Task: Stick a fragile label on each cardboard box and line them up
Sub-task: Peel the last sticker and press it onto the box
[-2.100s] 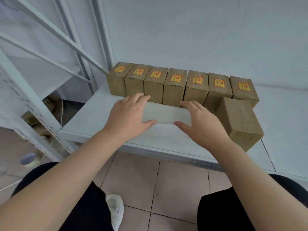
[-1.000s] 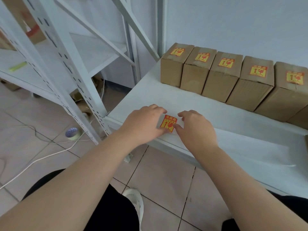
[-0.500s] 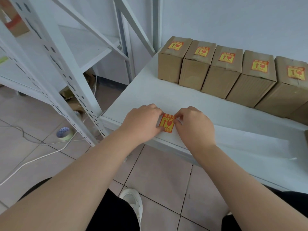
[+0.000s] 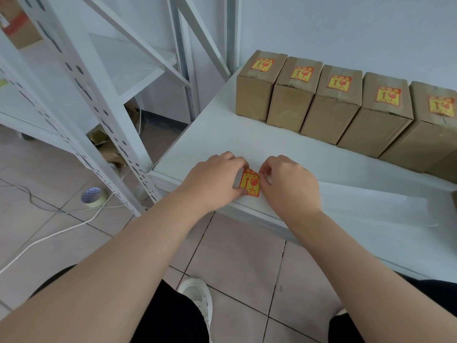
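Note:
A yellow and red fragile label (image 4: pixel 251 183) sits at the front left corner of the white shelf (image 4: pixel 284 147). My left hand (image 4: pixel 215 179) holds its left edge, where a grey backing shows. My right hand (image 4: pixel 288 183) pinches its upper right corner with fingertips. Along the back of the shelf stands a row of several cardboard boxes (image 4: pixel 329 102), each with a fragile label on top. The row runs out of view at the right.
White perforated rack posts (image 4: pixel 99 100) stand to the left of the shelf. A roll of tape (image 4: pixel 92 195) and white cables (image 4: pixel 49 236) lie on the tiled floor. My shoe (image 4: pixel 197 297) is below the shelf edge.
My view has swung left from the box row to the shelf's front left corner. Both hands have closed on the label, and a grey backing edge now shows at its left.

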